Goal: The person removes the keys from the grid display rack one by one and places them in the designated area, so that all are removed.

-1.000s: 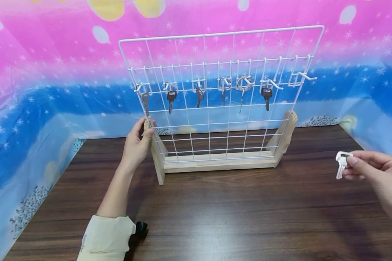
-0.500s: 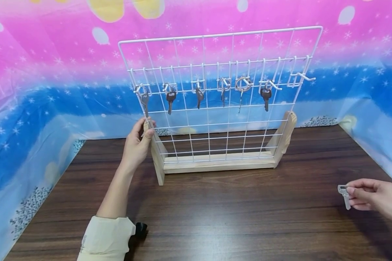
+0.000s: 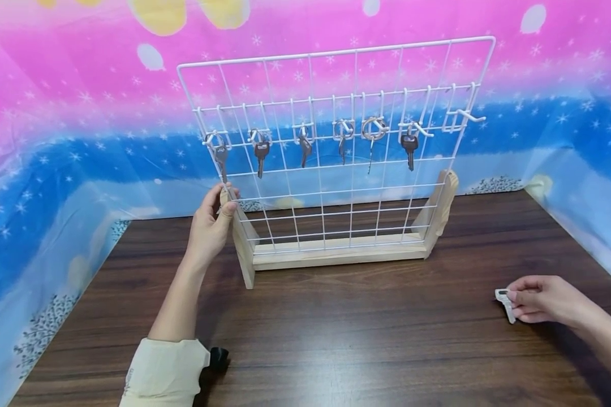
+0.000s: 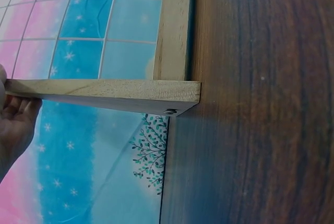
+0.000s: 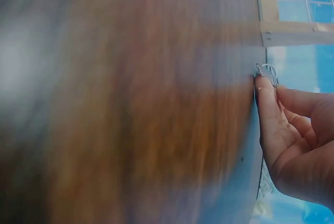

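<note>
My left hand [image 3: 211, 229] grips the top of the left wooden side post [image 3: 243, 251] of a white wire grid key rack [image 3: 336, 212]. In the left wrist view, fingers [image 4: 26, 112] curl behind that post [image 4: 115, 89]. Several keys, such as the dark one [image 3: 409, 145], hang from white hooks along the grid. At the right, over the table, my right hand [image 3: 550, 299] pinches a silver key [image 3: 506, 305] by its head, blade pointing down. The right wrist view shows the key's ring [image 5: 270, 70] just past the fingertips of the right hand [image 5: 297, 140].
Dark wood-grain table [image 3: 366, 333] lies under everything. A pink and blue patterned cloth [image 3: 305, 22] stands behind and along both sides. The rack's right post [image 3: 440, 212] is between the grid and the right hand. A black object [image 3: 218, 360] shows beside the left sleeve [image 3: 165, 367].
My right hand has come down toward the table and then moved left, still pinching the key. The left hand keeps its grip on the post. The head view has shifted slightly.
</note>
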{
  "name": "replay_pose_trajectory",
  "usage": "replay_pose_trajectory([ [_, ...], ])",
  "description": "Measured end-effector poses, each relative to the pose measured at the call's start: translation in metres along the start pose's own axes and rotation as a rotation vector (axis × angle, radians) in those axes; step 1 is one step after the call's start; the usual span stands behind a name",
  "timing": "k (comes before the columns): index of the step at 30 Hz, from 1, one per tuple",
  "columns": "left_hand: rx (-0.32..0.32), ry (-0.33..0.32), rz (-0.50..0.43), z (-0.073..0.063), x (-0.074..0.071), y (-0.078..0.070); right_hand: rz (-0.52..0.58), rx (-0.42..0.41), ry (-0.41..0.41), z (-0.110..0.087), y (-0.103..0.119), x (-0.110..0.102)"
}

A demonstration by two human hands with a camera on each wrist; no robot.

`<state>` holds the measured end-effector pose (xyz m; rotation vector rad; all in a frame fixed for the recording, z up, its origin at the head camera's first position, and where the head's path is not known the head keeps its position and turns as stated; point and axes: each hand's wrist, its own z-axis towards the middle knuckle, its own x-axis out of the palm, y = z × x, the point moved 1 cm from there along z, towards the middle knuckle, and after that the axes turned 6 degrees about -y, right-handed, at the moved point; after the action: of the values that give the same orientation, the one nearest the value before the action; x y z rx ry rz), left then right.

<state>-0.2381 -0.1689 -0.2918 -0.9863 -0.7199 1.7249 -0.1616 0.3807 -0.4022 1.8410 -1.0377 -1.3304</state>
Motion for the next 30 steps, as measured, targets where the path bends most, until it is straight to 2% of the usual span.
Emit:
replay_pose_trajectory([
  [4, 0.004, -0.001, -0.01, 0.004, -0.001, 0.011, -0.008, -0.04, 0.004, 0.007, 0.007, 0.011],
  [9, 0.008, 0.0, -0.014, 0.009, -0.002, 0.029, -0.048, -0.041, -0.033, 0.012, 0.013, 0.019],
  [12, 0.011, -0.001, -0.021, 0.01, -0.002, 0.032, -0.07, -0.038, -0.046, 0.014, 0.015, 0.02],
  [16, -0.002, 0.001, -0.024, 0.008, -0.001, 0.031, -0.094, -0.014, -0.063, 0.014, 0.017, 0.022],
  [20, -0.023, 0.012, -0.014, 0.004, 0.001, 0.015, -0.137, 0.009, -0.096, 0.013, 0.018, 0.023],
  [27, -0.012, 0.0, -0.021, 0.007, -0.001, 0.021, -0.231, -0.001, -0.135, 0.014, 0.025, 0.027],
  [30, -0.008, 0.0, -0.008, 0.003, -0.001, 0.007, -0.23, 0.004, -0.127, 0.015, 0.027, 0.027],
])
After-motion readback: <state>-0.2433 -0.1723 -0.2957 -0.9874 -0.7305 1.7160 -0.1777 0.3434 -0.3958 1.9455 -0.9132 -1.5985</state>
